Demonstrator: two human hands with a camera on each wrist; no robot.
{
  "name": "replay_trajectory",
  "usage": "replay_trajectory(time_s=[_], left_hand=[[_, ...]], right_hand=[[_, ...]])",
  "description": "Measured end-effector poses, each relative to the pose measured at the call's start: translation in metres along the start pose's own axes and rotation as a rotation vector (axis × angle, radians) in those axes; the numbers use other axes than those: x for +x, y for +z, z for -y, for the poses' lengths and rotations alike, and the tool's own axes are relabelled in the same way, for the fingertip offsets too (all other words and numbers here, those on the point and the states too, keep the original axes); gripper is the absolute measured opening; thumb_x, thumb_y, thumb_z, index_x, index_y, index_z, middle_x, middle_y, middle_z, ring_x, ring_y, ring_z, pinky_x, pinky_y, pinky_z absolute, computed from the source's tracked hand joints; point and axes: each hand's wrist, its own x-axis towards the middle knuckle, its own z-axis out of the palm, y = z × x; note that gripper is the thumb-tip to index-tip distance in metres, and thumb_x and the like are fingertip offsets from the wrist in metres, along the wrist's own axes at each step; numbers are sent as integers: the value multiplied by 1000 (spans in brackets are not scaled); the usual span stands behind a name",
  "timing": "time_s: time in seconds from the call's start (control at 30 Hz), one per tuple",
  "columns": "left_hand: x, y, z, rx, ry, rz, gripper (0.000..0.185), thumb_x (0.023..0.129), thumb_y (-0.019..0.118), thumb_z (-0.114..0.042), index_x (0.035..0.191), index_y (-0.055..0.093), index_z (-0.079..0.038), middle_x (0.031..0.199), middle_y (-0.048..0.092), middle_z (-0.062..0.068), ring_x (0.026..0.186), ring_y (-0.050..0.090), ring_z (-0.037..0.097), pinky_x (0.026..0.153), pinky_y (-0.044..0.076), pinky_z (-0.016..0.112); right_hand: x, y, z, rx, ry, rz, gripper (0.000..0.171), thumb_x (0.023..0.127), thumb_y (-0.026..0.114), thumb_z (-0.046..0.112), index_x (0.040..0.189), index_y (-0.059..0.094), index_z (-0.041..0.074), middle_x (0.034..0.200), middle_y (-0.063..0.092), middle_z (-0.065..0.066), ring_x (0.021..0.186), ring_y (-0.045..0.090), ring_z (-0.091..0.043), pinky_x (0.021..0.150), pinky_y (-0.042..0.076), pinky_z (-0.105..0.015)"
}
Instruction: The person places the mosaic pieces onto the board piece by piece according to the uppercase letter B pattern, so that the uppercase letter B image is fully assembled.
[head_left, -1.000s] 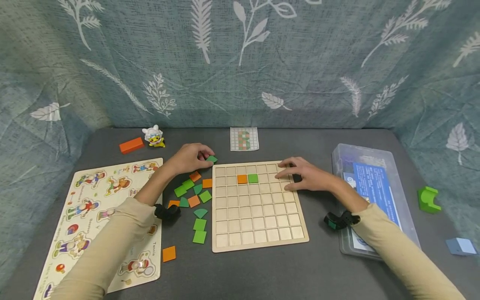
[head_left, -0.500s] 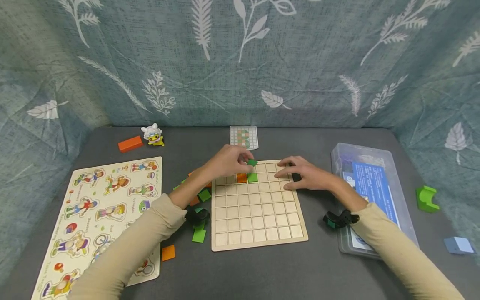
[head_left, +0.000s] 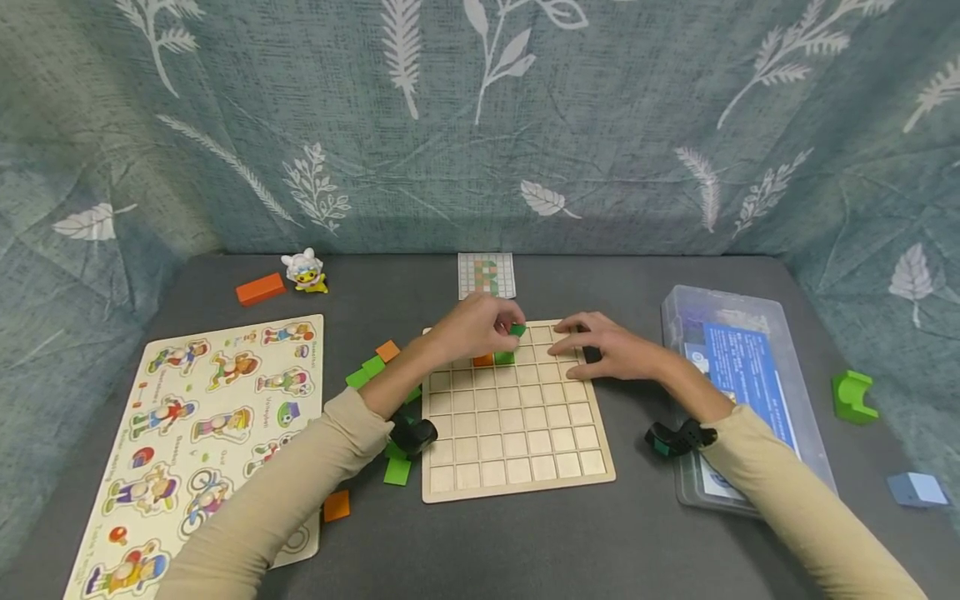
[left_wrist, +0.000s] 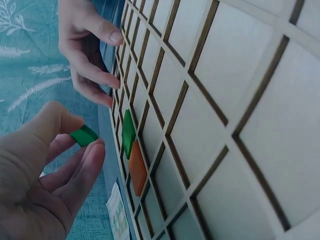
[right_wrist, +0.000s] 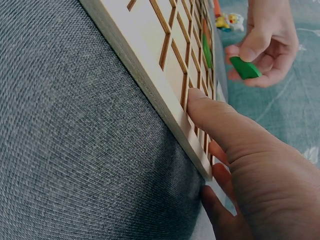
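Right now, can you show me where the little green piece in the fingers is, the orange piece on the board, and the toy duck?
green piece (left_wrist: pixel 84 135), left wrist view, its top face.
orange piece (left_wrist: pixel 137 168), left wrist view, its middle.
toy duck (head_left: pixel 304 271), head view, its body.

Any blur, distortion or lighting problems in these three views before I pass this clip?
Head view: even light, no glare, wide-lens bowing at the edges; the green tile in the left hand is small but legible. Left wrist view: wooden grid board sharp, steeply skewed. Right wrist view: right hand close and soft, grey cloth crisp, soft shadow under the board edge.
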Motion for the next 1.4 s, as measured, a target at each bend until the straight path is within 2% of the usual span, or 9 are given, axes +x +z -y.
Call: replay_trajectory(time_s=[0.17, 0.37, 0.53, 0.67, 0.77, 0.97, 1.23, 1.4], left_hand=[[1, 1, -2, -32, 10, -9, 23, 85, 61, -5, 104, 71, -2, 101, 73, 13, 64, 57, 10, 65, 44, 21], [2, 3, -1, -42, 41, -11, 19, 87, 61, -7, 103, 69, -2, 93, 73, 13, 75, 69, 17, 73, 52, 26], [1, 4, -2, -61, 53, 0, 10, 90, 64, -9, 98, 66, -3, 91, 74, 13, 82, 70, 22, 74, 54, 27], [0, 6, -3, -62, 65, 34, 13, 91, 64, -9, 102, 67, -3, 92, 74, 13, 84, 71, 22, 76, 54, 28], [-1, 7, -3, -34, 66, 41, 15, 91, 65, -9, 105, 70, -4, 90, 75, 12, 82, 71, 20, 75, 54, 26], [-1, 13, -3, 1, 30, 38, 10, 91, 67, -12, 94, 74, -6, 89, 75, 8, 80, 69, 17, 72, 53, 22], [1, 17, -4, 27, 30, 58, 12, 92, 64, -10, 99, 73, -6, 85, 72, 7, 74, 64, 14, 67, 48, 20], [-2, 20, -6, 144, 19, 76, 11, 92, 67, -15, 100, 72, -10, 95, 68, 5, 84, 60, 15, 74, 48, 25]], right_hand=[[1, -2, 2, 4, -2, -2, 40, 88, 71, 22, 127, 64, 15, 143, 44, -18, 130, 38, -37, 102, 36, -59], [1, -2, 3, -2, -11, 2, 40, 88, 71, 21, 127, 64, 14, 142, 44, -19, 130, 38, -38, 101, 36, -59], [1, -1, 3, -3, -1, 10, 41, 89, 71, 22, 128, 64, 15, 143, 44, -18, 130, 38, -38, 101, 36, -59], [1, -1, 3, 2, 1, 11, 41, 89, 71, 22, 128, 64, 14, 142, 44, -18, 130, 38, -38, 101, 36, -59], [2, -1, 3, 7, 3, 9, 40, 89, 71, 22, 127, 64, 14, 142, 44, -18, 130, 38, -38, 102, 36, -59], [2, -1, 4, 3, 3, 6, 40, 88, 71, 21, 127, 64, 14, 142, 44, -18, 130, 38, -38, 102, 36, -59], [2, -1, 3, -1, -19, -4, 40, 88, 72, 19, 126, 65, 12, 141, 45, -20, 129, 39, -38, 102, 36, -59], [2, -2, 3, 4, -20, -4, 40, 88, 72, 20, 127, 64, 12, 141, 45, -19, 130, 38, -39, 102, 36, -59]])
